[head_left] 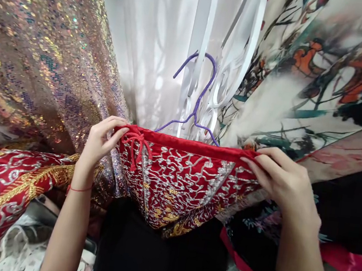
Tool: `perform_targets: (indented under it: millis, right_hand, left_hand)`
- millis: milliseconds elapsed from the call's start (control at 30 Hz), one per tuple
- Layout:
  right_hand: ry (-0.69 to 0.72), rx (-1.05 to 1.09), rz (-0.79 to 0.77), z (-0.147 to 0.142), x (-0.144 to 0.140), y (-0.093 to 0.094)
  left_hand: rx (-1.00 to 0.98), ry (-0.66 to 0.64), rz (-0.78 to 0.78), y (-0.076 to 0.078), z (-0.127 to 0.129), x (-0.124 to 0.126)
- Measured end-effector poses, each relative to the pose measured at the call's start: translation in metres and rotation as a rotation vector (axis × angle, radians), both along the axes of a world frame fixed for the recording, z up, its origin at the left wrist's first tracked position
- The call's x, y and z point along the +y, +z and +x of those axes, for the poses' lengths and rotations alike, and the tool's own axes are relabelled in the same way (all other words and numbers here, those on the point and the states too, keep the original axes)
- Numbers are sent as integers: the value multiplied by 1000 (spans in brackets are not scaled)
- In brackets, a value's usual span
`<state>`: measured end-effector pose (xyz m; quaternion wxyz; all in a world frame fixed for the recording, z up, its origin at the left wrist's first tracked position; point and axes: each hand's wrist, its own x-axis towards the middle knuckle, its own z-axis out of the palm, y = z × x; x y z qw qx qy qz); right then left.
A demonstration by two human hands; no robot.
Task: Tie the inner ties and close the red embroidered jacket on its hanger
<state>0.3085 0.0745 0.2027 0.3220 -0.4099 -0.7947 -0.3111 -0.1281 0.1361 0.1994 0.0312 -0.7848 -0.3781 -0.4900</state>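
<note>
Stretched between my two hands is a red embroidered skirt (179,170) with silver and gold patterns and a plain red waistband. My left hand (103,141) pinches the band's left end, close to a red tie cord (138,148) knotted in a bow. At the other end, my right hand (277,171) grips the band between thumb and fingers. Behind the waistband a purple hanger (198,98) hangs by its hook on a white metal frame (199,36); the skirt hides its lower part.
Sequined fabric (56,50) hangs at the left, and patterned cloth with orange and teal shapes (326,78) at the right. More red embroidered cloth (5,193) lies at lower left above a pale shoe (16,243). Black fabric (353,205) is on the right.
</note>
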Motion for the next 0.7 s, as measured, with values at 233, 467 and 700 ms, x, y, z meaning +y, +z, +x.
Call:
perform_targets:
  millis: [233, 467, 700]
  right_hand:
    - [-194, 92, 23, -21, 16, -4]
    - [-156, 325, 145, -14, 25, -43]
    - [-215, 308, 308, -34, 21, -40]
  left_hand:
    - [-89, 23, -213, -5, -3, -6]
    - [-203, 119, -151, -30, 3, -12]
    - [-131, 273, 1, -36, 17, -28]
